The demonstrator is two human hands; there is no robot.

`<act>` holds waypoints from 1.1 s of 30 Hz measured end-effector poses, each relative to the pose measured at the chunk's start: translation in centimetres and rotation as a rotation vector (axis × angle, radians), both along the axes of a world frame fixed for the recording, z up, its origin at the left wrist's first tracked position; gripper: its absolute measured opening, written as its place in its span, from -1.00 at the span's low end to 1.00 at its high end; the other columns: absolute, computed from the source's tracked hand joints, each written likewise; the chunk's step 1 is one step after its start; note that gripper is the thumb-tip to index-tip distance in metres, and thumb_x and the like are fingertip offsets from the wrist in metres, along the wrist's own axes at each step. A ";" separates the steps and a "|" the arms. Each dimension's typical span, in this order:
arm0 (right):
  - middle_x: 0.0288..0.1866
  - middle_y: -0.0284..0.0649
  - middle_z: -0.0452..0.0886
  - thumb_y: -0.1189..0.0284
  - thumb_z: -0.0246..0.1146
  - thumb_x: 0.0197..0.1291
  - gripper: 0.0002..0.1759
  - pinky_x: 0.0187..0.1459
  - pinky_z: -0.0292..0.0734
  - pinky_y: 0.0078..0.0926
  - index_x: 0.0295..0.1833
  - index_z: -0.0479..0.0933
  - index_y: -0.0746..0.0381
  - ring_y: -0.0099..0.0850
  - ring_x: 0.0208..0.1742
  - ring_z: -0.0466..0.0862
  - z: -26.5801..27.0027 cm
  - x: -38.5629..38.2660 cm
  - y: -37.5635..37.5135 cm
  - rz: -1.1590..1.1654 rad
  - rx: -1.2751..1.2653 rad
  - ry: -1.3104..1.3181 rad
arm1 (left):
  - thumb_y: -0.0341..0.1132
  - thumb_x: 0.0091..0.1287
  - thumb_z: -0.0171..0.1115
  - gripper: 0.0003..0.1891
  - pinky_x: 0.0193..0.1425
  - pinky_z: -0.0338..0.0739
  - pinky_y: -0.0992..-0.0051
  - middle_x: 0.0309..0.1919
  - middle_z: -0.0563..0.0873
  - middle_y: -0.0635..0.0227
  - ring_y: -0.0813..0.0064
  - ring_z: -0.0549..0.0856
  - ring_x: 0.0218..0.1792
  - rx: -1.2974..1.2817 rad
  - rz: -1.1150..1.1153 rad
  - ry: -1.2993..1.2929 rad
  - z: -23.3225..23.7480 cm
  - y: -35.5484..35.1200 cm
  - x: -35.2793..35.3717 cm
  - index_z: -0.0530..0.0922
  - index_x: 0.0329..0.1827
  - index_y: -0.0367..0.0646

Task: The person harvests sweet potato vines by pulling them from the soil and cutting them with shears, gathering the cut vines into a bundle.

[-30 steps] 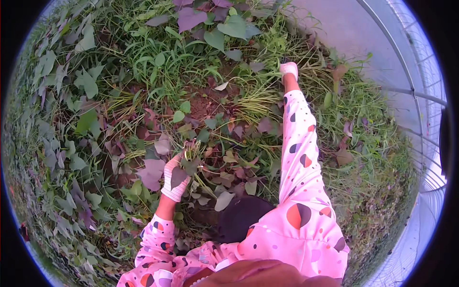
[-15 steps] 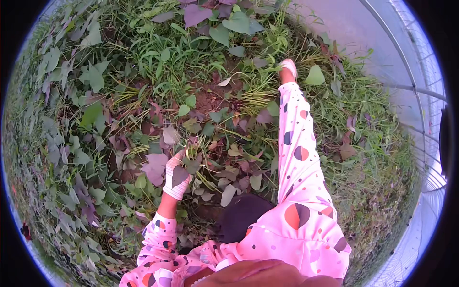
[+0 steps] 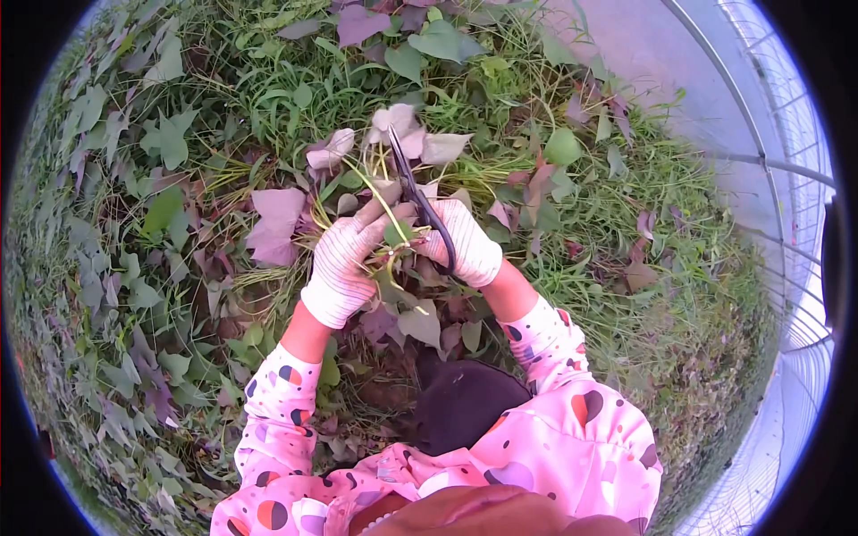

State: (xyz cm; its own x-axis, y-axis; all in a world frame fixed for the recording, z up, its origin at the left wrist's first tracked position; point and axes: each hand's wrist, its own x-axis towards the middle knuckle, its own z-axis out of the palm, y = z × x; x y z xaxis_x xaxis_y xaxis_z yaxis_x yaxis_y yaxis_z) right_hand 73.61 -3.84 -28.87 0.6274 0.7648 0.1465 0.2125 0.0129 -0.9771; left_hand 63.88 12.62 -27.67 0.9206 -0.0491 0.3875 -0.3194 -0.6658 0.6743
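Note:
Both my hands wear white striped gloves and are close together over the plants. My left hand (image 3: 347,266) is closed on a leafy vine (image 3: 386,204), its fingers round the stems. In my right hand (image 3: 458,241) is a pair of dark scissors (image 3: 418,192), the blades pointing up and away from me beside the vine. Pale purple leaves (image 3: 395,125) hang around the scissor tips. Whether the blades touch a stem is hard to tell.
Dense green vines and grass (image 3: 295,98) surround my hands. A large purple leaf (image 3: 275,225) is left of them. My dark-clad knee (image 3: 465,404) is below. Plastic sheeting (image 3: 643,54) and a curved metal frame (image 3: 742,98) stand at the right.
My right arm, stretched far forward before, has come back beside my left hand, and the scissors now show. My left hand has moved slightly right and toward me, with vine stems raised.

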 end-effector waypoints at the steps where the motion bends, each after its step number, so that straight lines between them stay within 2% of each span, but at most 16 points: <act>1: -0.59 -0.36 0.58 0.26 0.29 0.22 -0.73 -0.60 0.37 -0.70 -0.18 0.59 0.26 -0.68 -0.69 0.47 1.7 -0.3 -0.2 0.044 -0.084 0.274 | -0.45 -0.16 0.36 -0.39 -0.14 0.58 0.28 0.13 0.61 0.20 0.12 0.69 -0.16 -0.164 -0.021 -0.006 -0.4 0.2 0.1 0.58 0.12 -0.05; 4: -0.56 -0.33 0.63 0.22 0.26 0.26 -0.69 -0.61 0.35 -0.70 -0.16 0.60 0.28 -0.64 -0.71 0.47 5.5 0.5 -0.2 0.115 -0.363 0.577 | -0.51 0.21 0.23 -0.61 0.15 0.54 0.45 0.08 0.64 0.20 0.39 0.66 0.04 -0.250 0.016 0.128 -6.1 1.0 -2.0 0.56 0.15 -0.11; 7: -0.50 -0.26 0.66 0.22 0.27 0.20 -0.72 -0.60 0.31 -0.66 -0.22 0.63 0.24 -0.66 -0.66 0.47 1.7 6.8 -1.0 -0.390 -0.271 0.415 | -0.55 0.24 0.26 -0.64 0.08 0.56 0.47 -0.07 0.69 0.32 0.49 0.67 -0.06 -0.141 0.257 0.251 -7.9 2.1 -4.2 0.55 0.13 -0.23; 8: -0.48 -0.20 0.65 0.12 0.23 0.20 -0.58 -0.49 0.42 -0.56 -0.23 0.62 0.33 -0.51 -0.60 0.54 -1.5 10.8 -2.6 -0.559 -0.330 0.355 | -0.59 0.21 0.28 -0.62 0.02 0.56 0.52 -0.07 0.69 0.38 0.56 0.65 -0.10 -0.343 0.317 0.272 -10.0 2.2 -4.9 0.55 0.13 -0.25; 10: -0.11 0.17 0.64 -0.12 -0.06 0.27 -0.24 0.10 0.44 -0.21 -0.09 0.57 0.46 0.01 0.03 0.62 -8.2 17.6 -7.6 -0.651 -1.025 -0.186 | -0.60 0.22 0.26 -0.61 0.02 0.57 0.54 -0.07 0.69 0.36 0.58 0.65 -0.12 -0.922 0.338 0.303 -6.1 1.6 -5.6 0.54 0.15 -0.27; 11: 0.12 0.25 0.52 -0.12 -0.14 0.28 -0.22 0.28 0.32 -0.19 0.04 0.56 0.44 0.00 0.26 0.48 -15.6 21.9 -12.3 -0.551 -1.234 -0.174 | -0.66 0.24 0.10 -0.59 0.09 0.55 0.54 -0.04 0.68 0.31 0.55 0.66 -0.06 -0.819 0.392 0.364 -7.6 2.4 -6.1 0.53 0.17 -0.28; 13: 0.24 0.18 0.44 -0.06 -0.18 0.32 -0.26 0.35 0.25 -0.20 0.15 0.51 0.40 -0.01 0.35 0.38 -18.2 21.5 -15.7 -0.708 -1.387 -0.007 | -0.67 0.22 0.04 -0.57 0.10 0.55 0.53 -0.03 0.67 0.30 0.53 0.66 -0.06 -0.825 0.393 0.340 -8.7 2.9 -6.6 0.52 0.18 -0.29; 15: 0.25 0.13 0.45 -0.04 -0.17 0.33 -0.29 0.36 0.25 -0.21 0.14 0.51 0.39 -0.03 0.35 0.38 -20.3 22.1 -17.1 -0.597 -1.407 -0.005 | -0.66 0.14 -0.03 -0.51 0.05 0.58 0.51 -0.06 0.69 0.26 0.45 0.70 -0.13 -0.798 0.380 0.282 -11.6 3.4 -7.2 0.51 0.18 -0.31; 16: 0.25 0.12 0.45 -0.04 -0.16 0.33 -0.29 0.36 0.25 -0.22 0.13 0.51 0.39 -0.03 0.35 0.39 -18.8 21.0 -16.5 -0.570 -1.420 0.021 | -0.60 0.17 0.03 -0.61 -0.06 0.62 0.50 -0.18 0.69 0.27 0.40 0.70 -0.22 -0.076 0.458 0.113 -11.4 3.4 -7.2 0.55 0.08 -0.29; 17: 0.25 0.12 0.45 -0.04 -0.16 0.33 -0.29 0.36 0.25 -0.22 0.13 0.51 0.39 -0.03 0.35 0.39 -17.9 20.5 -16.2 -0.569 -1.424 0.028 | -0.58 0.15 0.07 -0.65 -0.11 0.61 0.51 -0.24 0.68 0.28 0.40 0.69 -0.26 -0.081 0.458 0.214 -13.4 3.6 -6.9 0.56 0.02 -0.27; 19: 0.26 0.13 0.44 -0.03 -0.20 0.34 -0.31 0.35 0.26 -0.20 0.17 0.49 0.34 -0.02 0.31 0.43 -15.2 20.7 -15.4 -0.493 -1.469 -0.047 | -0.50 0.04 0.18 -0.73 -0.19 0.56 0.41 -0.33 0.66 0.21 0.28 0.65 -0.33 -0.636 0.492 0.390 -16.5 3.5 -5.9 0.61 -0.15 -0.21; 21: 0.25 0.12 0.46 -0.09 -0.16 0.28 -0.27 0.33 0.28 -0.23 0.15 0.52 0.31 -0.04 0.30 0.45 -11.4 19.9 -13.8 -0.552 -1.487 -0.084 | -0.32 -0.09 0.33 -0.75 -0.15 0.52 0.23 -0.38 0.67 0.12 0.08 0.62 -0.33 0.029 0.443 0.451 -12.1 1.9 -4.3 0.66 -0.29 -0.13; 24: 0.22 0.09 0.50 -0.13 -0.15 0.25 -0.25 0.30 0.31 -0.24 0.13 0.55 0.29 -0.03 0.28 0.47 -11.2 21.1 -13.9 -0.527 -1.533 -0.095 | -0.24 -0.13 0.38 -0.69 -0.14 0.52 0.20 -0.38 0.68 0.17 0.10 0.62 -0.31 0.120 0.402 0.351 -11.4 0.8 -4.1 0.66 -0.28 -0.13; 25: 0.22 0.07 0.51 -0.13 -0.11 0.24 -0.27 0.29 0.33 -0.25 0.13 0.55 0.28 -0.04 0.27 0.48 -10.7 21.2 -13.4 -0.531 -1.573 -0.097 | -0.50 -0.13 0.27 -0.71 -0.29 0.47 0.26 -0.54 0.57 0.13 0.11 0.57 -0.40 0.083 0.369 0.221 -11.3 0.5 -4.2 0.61 -0.26 -0.20; 30: 0.17 -0.03 0.58 -0.06 -0.01 0.23 -0.37 0.14 0.50 -0.20 0.10 0.59 0.22 -0.12 0.19 0.59 -8.6 21.1 -11.1 -0.501 -1.749 -0.182 | -0.50 -0.17 0.28 -0.69 -0.26 0.49 0.24 -0.49 0.62 0.15 0.12 0.60 -0.37 0.011 0.357 0.277 -12.0 -0.1 -5.6 0.61 -0.26 -0.19; 33: 0.14 -0.06 0.61 -0.04 -0.01 0.25 -0.40 0.09 0.53 -0.18 0.09 0.61 0.19 -0.13 0.15 0.62 -9.2 20.4 -11.6 -0.466 -1.754 -0.259 | -0.31 -0.10 0.36 -0.66 -0.20 0.54 0.27 -0.42 0.67 0.16 0.15 0.64 -0.32 0.177 0.291 0.405 -11.6 -0.4 -5.5 0.65 -0.19 -0.15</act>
State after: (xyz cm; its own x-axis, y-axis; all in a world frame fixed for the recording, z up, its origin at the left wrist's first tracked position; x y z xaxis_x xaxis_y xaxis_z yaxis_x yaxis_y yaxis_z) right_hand 94.01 -15.47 -38.04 0.9034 -0.0845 -0.4203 0.0290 -0.9661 0.2565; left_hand 58.40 12.27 -39.23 0.9801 0.1985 0.0072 0.1584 -0.8028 0.5748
